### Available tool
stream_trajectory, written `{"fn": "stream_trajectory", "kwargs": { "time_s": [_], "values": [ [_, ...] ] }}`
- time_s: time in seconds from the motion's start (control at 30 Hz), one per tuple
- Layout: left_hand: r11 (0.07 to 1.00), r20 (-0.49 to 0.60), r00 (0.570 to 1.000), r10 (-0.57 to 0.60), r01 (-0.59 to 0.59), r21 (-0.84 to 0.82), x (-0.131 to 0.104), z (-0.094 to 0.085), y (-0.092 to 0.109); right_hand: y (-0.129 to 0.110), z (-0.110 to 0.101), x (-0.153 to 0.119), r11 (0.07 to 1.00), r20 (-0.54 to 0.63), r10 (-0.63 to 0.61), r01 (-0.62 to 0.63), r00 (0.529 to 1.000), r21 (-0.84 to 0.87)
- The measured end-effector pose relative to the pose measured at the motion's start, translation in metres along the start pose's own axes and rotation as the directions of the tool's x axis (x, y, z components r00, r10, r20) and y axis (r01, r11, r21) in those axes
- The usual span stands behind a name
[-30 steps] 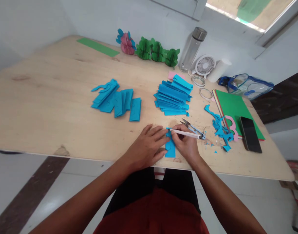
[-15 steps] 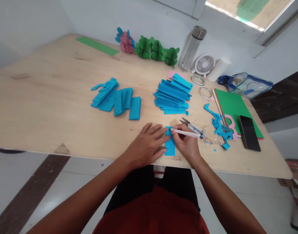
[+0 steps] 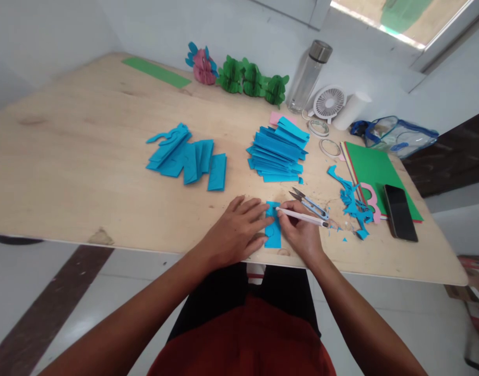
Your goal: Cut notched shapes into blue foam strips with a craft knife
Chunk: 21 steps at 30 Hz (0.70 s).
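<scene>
A small blue paper strip lies near the table's front edge, with dark curved lines drawn on it. Across its left side rest the fingertips of my left hand, spread flat and pressing on the paper. My right hand pinches a white pen, its tip at the upper part of the strip. Thread snips with blue handles lie just beyond the pen. Farther off sits a stack of folded blue paper. Another group of folded blue pieces, some with drawn lines, is to the left.
Blue scraps, a pink cut-out, a black phone and green sheets lie at right. Tape rolls, a small fan, a bottle and green paper shapes stand along the back.
The pen tip has shifted very slightly right on the blue paper strip, and my right hand with it. My left hand stays in place on the paper; the view tilts a little.
</scene>
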State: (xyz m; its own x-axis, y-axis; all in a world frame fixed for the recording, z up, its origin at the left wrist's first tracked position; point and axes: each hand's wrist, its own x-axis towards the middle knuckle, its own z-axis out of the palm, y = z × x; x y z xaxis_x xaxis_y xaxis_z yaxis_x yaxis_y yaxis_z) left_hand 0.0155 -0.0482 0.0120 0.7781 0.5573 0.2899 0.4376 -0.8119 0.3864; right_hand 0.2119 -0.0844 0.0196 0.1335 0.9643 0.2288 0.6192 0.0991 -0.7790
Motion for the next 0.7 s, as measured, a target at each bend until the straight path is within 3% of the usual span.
{"fn": "stream_trajectory", "kwargs": {
  "time_s": [0.7],
  "values": [
    [1.0, -0.008, 1.0, 0.017, -0.017, 0.021, 0.0006, 0.0019, -0.0009, 0.0031, -0.0006, -0.0056, 1.0, 0.016, 0.007, -0.007, 1.0, 0.016]
  ]
}}
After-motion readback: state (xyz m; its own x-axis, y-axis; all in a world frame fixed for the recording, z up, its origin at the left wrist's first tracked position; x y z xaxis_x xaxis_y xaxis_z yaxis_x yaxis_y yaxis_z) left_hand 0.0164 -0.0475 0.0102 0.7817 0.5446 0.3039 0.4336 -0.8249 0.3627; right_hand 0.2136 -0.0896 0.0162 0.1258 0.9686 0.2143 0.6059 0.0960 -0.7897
